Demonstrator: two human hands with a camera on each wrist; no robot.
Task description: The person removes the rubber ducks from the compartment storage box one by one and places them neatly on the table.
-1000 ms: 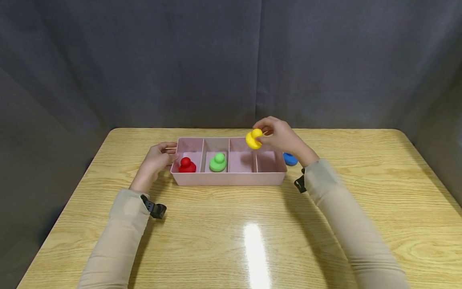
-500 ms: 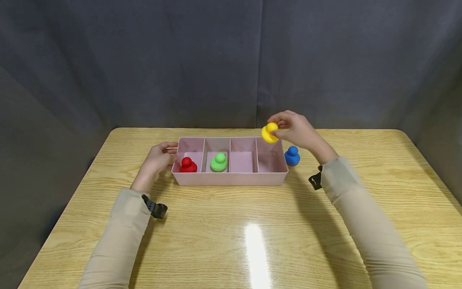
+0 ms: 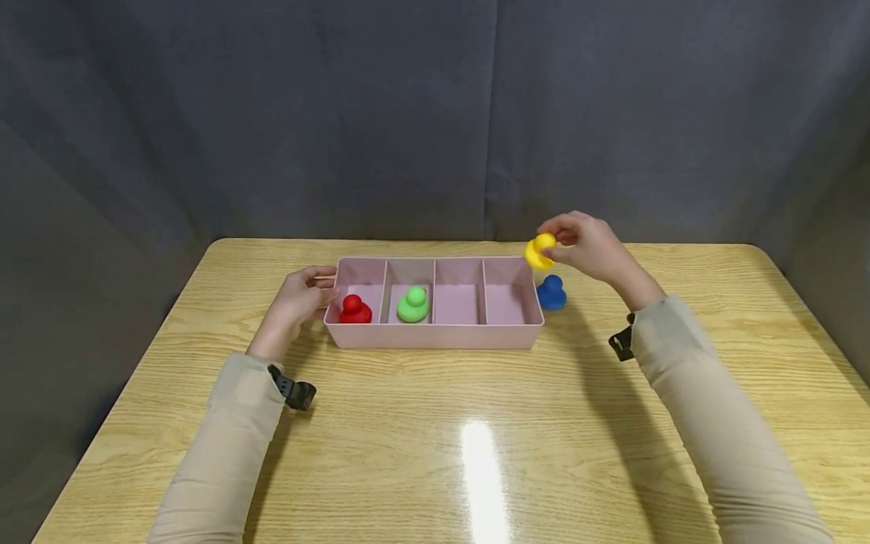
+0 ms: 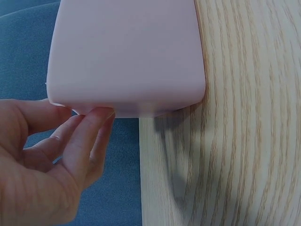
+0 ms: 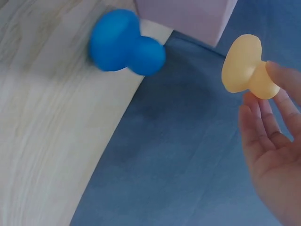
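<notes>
Fingers of the right hand [image 3: 591, 245] pinch a yellow peg-shaped toy [image 3: 540, 251] by its knob, holding it in the air above the far right corner of the pink divided tray [image 3: 435, 336], just past the rim. Directly below it, a blue peg toy [image 3: 551, 293] stands on the wooden counter [image 3: 476, 423], just beside the tray's right end wall. The left hand [image 3: 295, 302] rests against the tray's left end, fingers loosely bent with the tips touching the wall [image 4: 101, 113]. Inside the tray, a red peg toy [image 3: 354, 310] sits in the leftmost compartment and a green peg toy [image 3: 413, 304] in the second.
</notes>
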